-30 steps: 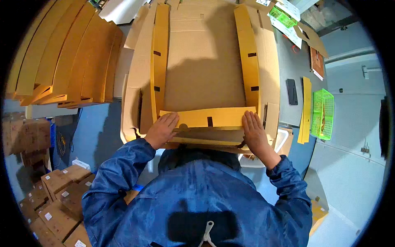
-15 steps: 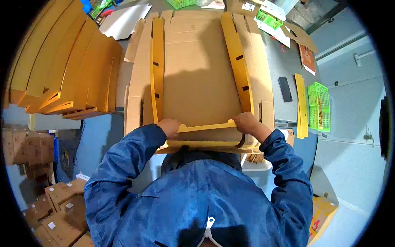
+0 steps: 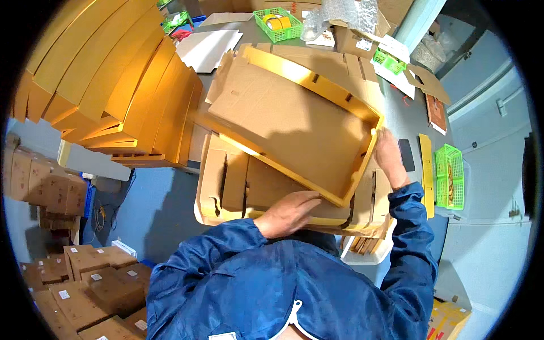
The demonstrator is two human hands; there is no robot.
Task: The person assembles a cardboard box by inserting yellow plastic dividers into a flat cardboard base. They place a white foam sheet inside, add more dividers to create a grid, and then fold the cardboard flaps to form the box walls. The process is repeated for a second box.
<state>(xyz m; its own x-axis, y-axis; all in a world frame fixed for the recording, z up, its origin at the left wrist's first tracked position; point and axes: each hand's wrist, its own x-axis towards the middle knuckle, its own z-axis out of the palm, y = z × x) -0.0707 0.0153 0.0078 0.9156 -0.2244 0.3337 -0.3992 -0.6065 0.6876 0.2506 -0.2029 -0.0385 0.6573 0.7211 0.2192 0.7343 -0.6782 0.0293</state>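
Observation:
A shallow cardboard box, brown inside with yellow side walls, lies turned at a slant on other cardboard pieces. Its right end wall stands folded up between the two long walls. My right hand is closed on that end wall near its far corner. My left hand rests by the near long wall, fingers stretched out and together, with the fingertips close to the box's lower edge. Beneath the box lies a flat, slotted brown cardboard piece.
Tall yellow boxes are stacked at the left. To the right are a phone, yellow strips and a green basket. Another green basket with tape rolls stands at the back, near bubble wrap.
The box has swung counterclockwise, its folded end going from near me to the right. My left hand has left the end wall for the near long side; my right hand stays at the end wall.

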